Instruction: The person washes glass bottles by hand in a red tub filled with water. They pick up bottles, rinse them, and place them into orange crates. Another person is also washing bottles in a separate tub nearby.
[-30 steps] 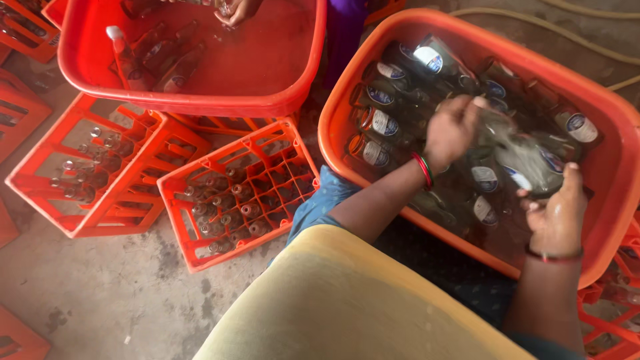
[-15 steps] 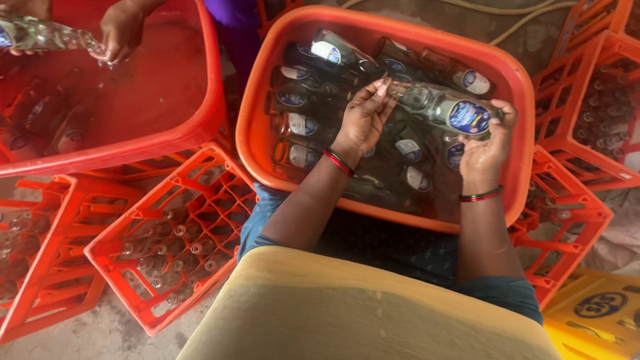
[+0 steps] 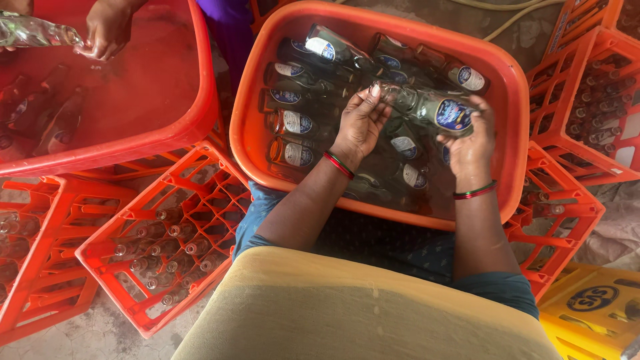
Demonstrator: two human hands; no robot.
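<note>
My left hand and right hand grip a bottle over the orange tub, crates crowding the concrete floor

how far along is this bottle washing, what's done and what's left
Done, it seems: the orange crate at the left knee is partly filled with upright bottles. In hand: the left hand and right hand hold one labelled glass bottle over the orange tub. Left: many labelled bottles lie soaking in that tub, and crate cells remain unfilled. Roughly mid-job.
</note>
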